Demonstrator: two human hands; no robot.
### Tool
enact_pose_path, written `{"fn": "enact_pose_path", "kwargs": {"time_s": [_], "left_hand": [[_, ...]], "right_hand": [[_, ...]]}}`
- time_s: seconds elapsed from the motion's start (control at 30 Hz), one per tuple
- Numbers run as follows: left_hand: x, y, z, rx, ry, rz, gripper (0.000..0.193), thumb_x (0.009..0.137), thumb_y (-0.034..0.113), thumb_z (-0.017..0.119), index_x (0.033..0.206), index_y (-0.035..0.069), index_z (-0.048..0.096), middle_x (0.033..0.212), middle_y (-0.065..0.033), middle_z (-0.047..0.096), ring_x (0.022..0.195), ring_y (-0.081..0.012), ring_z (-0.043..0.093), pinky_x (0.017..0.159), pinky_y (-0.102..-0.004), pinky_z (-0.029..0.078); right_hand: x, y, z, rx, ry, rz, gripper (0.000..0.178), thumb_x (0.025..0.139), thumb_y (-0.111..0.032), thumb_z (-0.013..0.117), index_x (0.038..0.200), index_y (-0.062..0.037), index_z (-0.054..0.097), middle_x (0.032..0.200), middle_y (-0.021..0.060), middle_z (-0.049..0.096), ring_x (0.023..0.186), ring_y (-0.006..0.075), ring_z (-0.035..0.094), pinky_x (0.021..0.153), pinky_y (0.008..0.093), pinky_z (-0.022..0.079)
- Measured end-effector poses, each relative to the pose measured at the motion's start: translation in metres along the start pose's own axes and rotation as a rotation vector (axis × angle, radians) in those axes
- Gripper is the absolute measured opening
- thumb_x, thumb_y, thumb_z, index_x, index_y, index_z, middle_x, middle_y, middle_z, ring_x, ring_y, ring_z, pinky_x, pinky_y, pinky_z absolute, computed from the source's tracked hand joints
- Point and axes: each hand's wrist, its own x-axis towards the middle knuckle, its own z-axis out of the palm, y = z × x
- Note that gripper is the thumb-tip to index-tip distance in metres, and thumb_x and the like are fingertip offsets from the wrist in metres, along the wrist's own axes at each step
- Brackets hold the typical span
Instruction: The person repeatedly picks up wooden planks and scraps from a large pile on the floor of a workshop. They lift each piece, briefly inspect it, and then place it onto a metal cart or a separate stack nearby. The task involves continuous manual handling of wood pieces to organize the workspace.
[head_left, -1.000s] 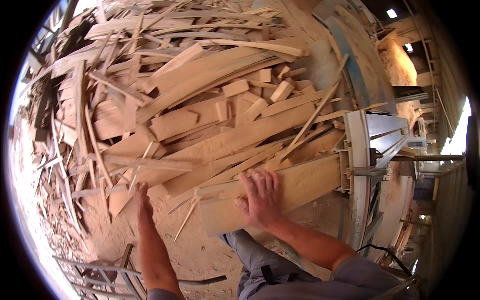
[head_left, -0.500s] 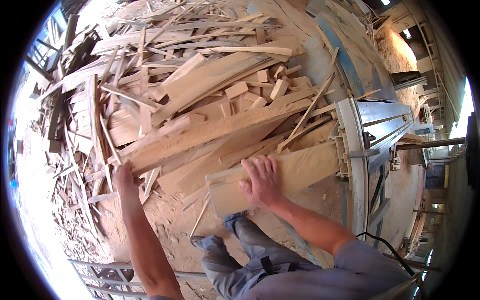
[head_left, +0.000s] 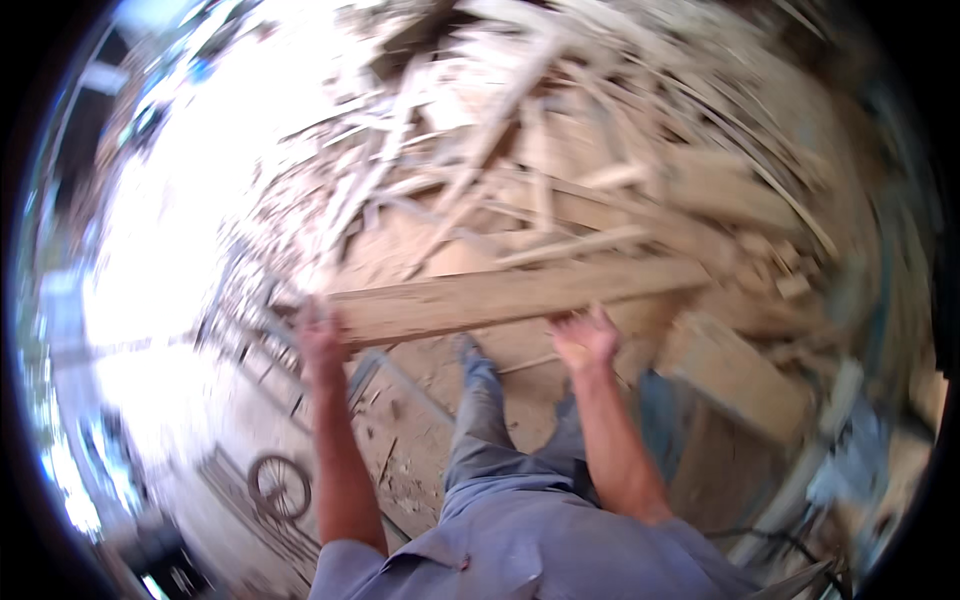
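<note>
A long, rough-edged wooden plank (head_left: 480,300) lies across both my hands, in front of my body and above the floor. My left hand (head_left: 322,340) grips its left end. Farther along, toward the right, my right hand (head_left: 587,338) holds the plank's near edge, palm turned up; its fingertips are partly hidden by the wood and blurred. To the right of my right hand, apart from it, rests a wide, thick wooden board (head_left: 742,372).
Beyond the plank spreads a heap of offcuts and strips (head_left: 540,150). A metal frame (head_left: 275,370) and a spoked wheel (head_left: 279,487) stand at the left. A pale metal rail (head_left: 815,440) is at the right.
My right hand has left the wide board and taken hold of the plank, which is now off the heap. The view has swung left, and the picture is blurred.
</note>
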Motion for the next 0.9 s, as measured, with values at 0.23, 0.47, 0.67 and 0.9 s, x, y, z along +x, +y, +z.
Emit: {"fn": "enact_pose_path", "kwargs": {"time_s": [0.23, 0.47, 0.67, 0.9], "left_hand": [[-0.107, -0.153, -0.219, -0.098, 0.140, -0.181, 0.076, 0.093, 0.018, 0.065, 0.151, -0.008, 0.025, 0.118, -0.0094, 0.057, 0.099, -0.0145, 0.056, 0.083, -0.0276, 0.045], [-0.269, -0.236, -0.274, -0.094, 0.032, -0.763, 0.098, 0.077, 0.020, 0.083, 0.152, -0.006, 0.025, 0.130, -0.0191, 0.058, 0.115, -0.0238, 0.058, 0.095, -0.0348, 0.048], [-0.239, -0.223, -0.174, -0.274, 0.135, -0.610, 0.056, 0.090, 0.026, 0.070, 0.136, -0.003, 0.055, 0.096, 0.0016, 0.062, 0.085, -0.0083, 0.056, 0.076, -0.0256, 0.047], [-0.073, -0.218, -0.134, 0.011, 0.749, -0.469, 0.043, 0.100, 0.033, 0.044, 0.104, -0.005, 0.065, 0.088, -0.0262, 0.066, 0.084, -0.0437, 0.063, 0.074, -0.0492, 0.048]], "right_hand": [[-0.001, 0.174, -0.079, -0.685, 0.556, 0.233, 0.034, 0.096, -0.006, 0.053, 0.130, -0.0096, 0.053, 0.126, 0.0123, 0.059, 0.112, 0.0314, 0.059, 0.095, 0.0512, 0.050], [-0.001, 0.293, -0.051, -1.308, 0.066, 0.384, 0.050, 0.074, 0.014, 0.060, 0.121, -0.0024, 0.057, 0.108, 0.0076, 0.065, 0.090, 0.0239, 0.064, 0.078, 0.0356, 0.054], [0.044, 0.455, 0.035, -1.665, -0.368, 0.540, 0.036, 0.076, 0.008, 0.064, 0.112, 0.0041, 0.061, 0.096, 0.0066, 0.068, 0.077, 0.0158, 0.064, 0.068, 0.0268, 0.052], [0.050, 0.523, 0.050, -1.705, -0.730, 0.475, 0.047, 0.085, -0.002, 0.063, 0.130, 0.0069, 0.051, 0.103, 0.0086, 0.068, 0.080, 0.0125, 0.063, 0.068, 0.0242, 0.049]]}}
